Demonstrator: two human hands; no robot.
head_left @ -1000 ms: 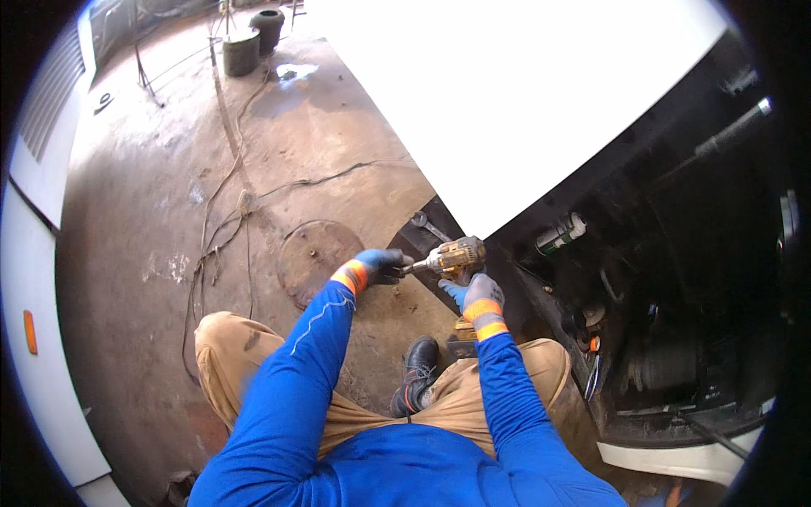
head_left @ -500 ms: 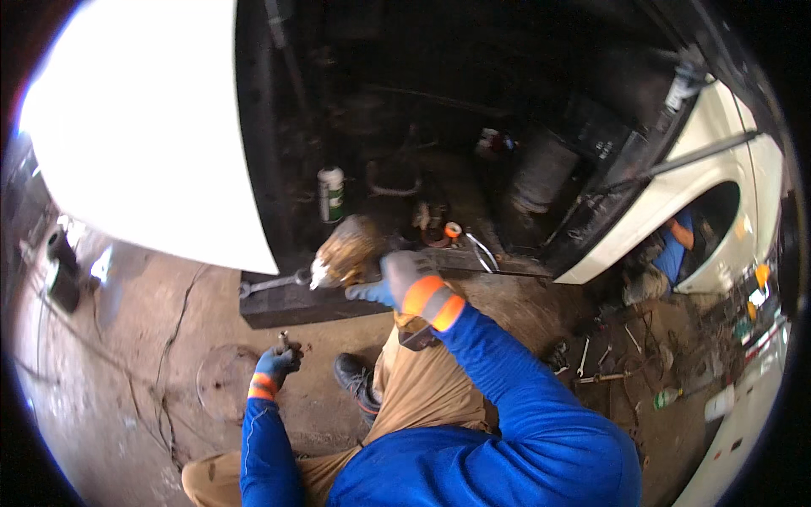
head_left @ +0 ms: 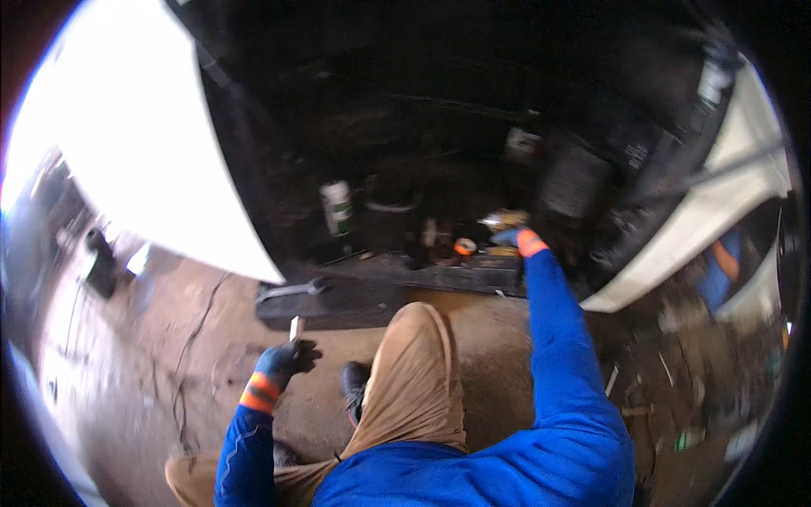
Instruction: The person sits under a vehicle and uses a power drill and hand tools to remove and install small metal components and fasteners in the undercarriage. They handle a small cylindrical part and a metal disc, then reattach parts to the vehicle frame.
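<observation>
My left hand (head_left: 285,362), gloved in blue-grey with an orange cuff, is closed around a small, short silvery piece (head_left: 296,328) that sticks up from its fingers; its kind is not clear. Out to the right, my right hand (head_left: 512,239) is at the ledge of the dark vehicle bay, closed on a crumpled shiny yellowish plastic bag (head_left: 503,220). Motion blurs its fingers, and most of the bag is hidden. Left of that hand lies an orange-rimmed roll (head_left: 465,246). A combination wrench (head_left: 291,290) rests on the black step (head_left: 338,306) before me.
A white-and-green can (head_left: 336,208) stands inside the bay. White body panels (head_left: 160,152) hang at the left and right. A cable (head_left: 193,342) trails over the floor. Another person's arm (head_left: 722,262) shows at the far right, near blurred tools on the ground.
My right hand has swung rightward from above the step to the ledge, carrying the crumpled bag. My left hand still holds the small silvery piece. The view has shifted somewhat.
</observation>
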